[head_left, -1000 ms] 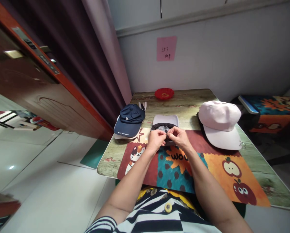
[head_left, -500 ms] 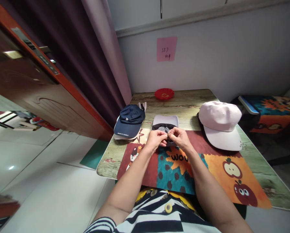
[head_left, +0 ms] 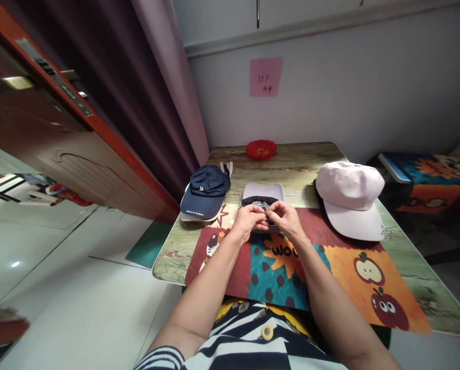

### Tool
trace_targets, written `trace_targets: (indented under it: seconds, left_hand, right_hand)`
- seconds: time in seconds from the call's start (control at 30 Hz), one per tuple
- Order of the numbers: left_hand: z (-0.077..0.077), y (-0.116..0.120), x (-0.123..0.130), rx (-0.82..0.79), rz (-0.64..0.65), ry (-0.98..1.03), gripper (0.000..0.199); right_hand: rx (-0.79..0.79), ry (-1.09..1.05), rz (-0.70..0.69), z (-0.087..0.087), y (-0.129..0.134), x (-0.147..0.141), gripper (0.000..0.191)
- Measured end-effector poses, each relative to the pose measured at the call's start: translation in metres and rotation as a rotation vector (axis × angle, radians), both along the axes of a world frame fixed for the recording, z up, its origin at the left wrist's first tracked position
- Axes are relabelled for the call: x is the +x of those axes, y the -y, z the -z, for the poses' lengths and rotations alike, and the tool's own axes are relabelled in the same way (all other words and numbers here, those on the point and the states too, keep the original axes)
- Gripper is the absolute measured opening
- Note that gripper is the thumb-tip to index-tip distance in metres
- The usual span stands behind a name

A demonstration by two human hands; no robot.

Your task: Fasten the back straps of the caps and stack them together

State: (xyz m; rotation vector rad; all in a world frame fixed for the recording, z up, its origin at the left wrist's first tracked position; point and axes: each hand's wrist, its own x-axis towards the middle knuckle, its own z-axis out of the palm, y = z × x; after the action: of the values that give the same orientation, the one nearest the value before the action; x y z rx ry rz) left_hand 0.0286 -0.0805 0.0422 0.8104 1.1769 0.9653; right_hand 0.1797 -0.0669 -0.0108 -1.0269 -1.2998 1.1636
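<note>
The surface [head_left: 299, 159] has a worn, wood-look top with rounded corners and a pale rim, its far side near a grey wall [head_left: 314, 92]. A mat [head_left: 276, 277] covers much of the near half, patched in maroon, teal, orange and cream, with "WOW" lettering and 2 apples on it.

The grey cap [head_left: 264, 190] lies at the middle, across the mat's far edge, brim pointing away and dark inside showing. Over its near side the left hand [head_left: 250, 222] and right hand [head_left: 284, 218] almost meet. Both are nearly closed, thumb and fingers pinching a small part of the cap; which part is too small to tell.

On the left is a navy cap [head_left: 206, 192], a pale brim beneath it; on the right, a pink cap [head_left: 351, 198]. A red dish [head_left: 268, 149] rests at the far end.

Above it a pink note [head_left: 266, 77] on the wall reads 357. To the left hang a purple curtain [head_left: 149, 87] and an open brown door [head_left: 79, 144]. A green piece [head_left: 149, 241] lies on the white tiled floor [head_left: 99, 293]. At the right stands a 2nd surface [head_left: 395, 167] with a similar cover, partly in shadow.
</note>
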Motion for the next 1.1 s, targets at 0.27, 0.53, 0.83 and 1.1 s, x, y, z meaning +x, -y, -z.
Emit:
trace_targets:
  seconds: [0.27, 0.53, 0.83, 1.1]
  left_hand:
    - [0.004, 0.001, 0.001, 0.022, 0.015, -0.062, 0.017]
    - [0.004, 0.0, -0.002, 0.093, 0.031, -0.185, 0.006]
    - [-0.004, 0.0, -0.002, 0.103, 0.047, -0.147, 0.008]
    - [-0.009, -0.001, 0.003, -0.051, -0.031, -0.091, 0.008]
  right_hand:
    - [0.002, 0.021, -0.008, -0.001, 0.002, 0.0, 0.021]
    - [0.05, 0.056, -0.049, -0.007, 0.005, 0.0, 0.018]
    - [0.297, 0.239, -0.043, -0.008, 0.005, -0.001, 0.023]
    - [0.363, 0.36, 0.081, -0.012, 0.01, -0.007, 0.018]
